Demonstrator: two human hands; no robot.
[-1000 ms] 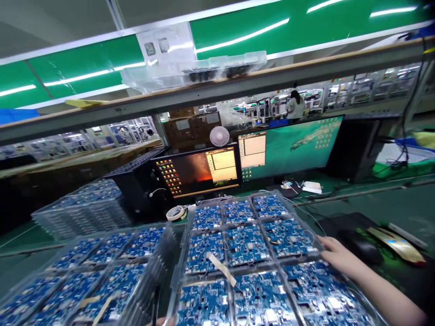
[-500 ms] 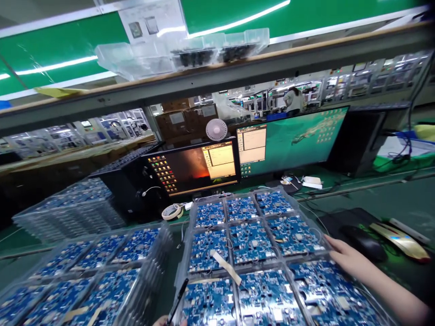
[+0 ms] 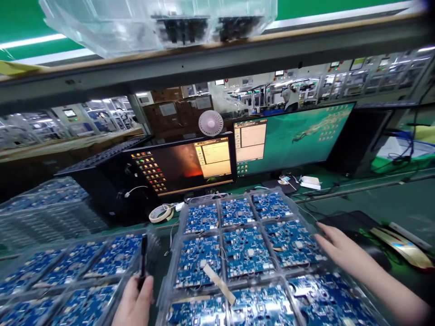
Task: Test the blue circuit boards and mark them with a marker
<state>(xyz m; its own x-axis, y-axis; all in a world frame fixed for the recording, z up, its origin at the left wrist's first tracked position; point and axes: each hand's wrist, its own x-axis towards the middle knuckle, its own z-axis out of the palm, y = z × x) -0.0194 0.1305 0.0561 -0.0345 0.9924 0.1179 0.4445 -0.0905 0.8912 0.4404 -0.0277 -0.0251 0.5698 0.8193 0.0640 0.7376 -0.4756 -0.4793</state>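
Left hand (image 3: pixel 133 302), pinching a black pen (image 3: pixel 143 258) upright, stood just left of a clear plastic tray (image 3: pixel 165 290) of blue circuit boards (image 3: pixel 245 251), its long axis running forward; right hand (image 3: pixel 341 252), fingers spread, lay at the tray's right edge.

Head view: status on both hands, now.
Left hand gripping a slim black pen, upright. Right hand open at the edge of a clear plastic tray of blue circuit boards. Beige strip lying across the boards.
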